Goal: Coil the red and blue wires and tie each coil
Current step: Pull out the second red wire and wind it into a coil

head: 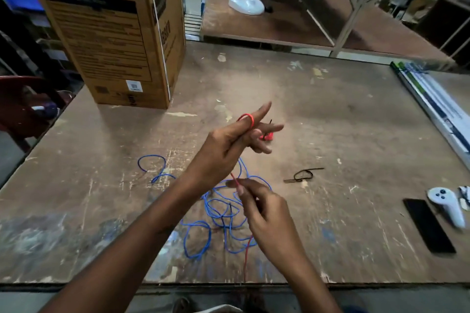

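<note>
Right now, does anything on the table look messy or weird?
Yes. The blue wire lies in a loose tangle on the table under the hands, not coiled. The red wire loops round a finger of the left hand; the right hand pinches its other part. Nothing looks broken or spilled.

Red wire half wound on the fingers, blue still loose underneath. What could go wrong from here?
1. The red wire sits as a few turns near the fingertips of the left hand; the turns could slip off.
2. The red tail held by the right hand trails over the table edge across the tangled blue wire and might snag it.
3. The black tie lies apart on the table, so reaching for it may loosen the coil.
</note>
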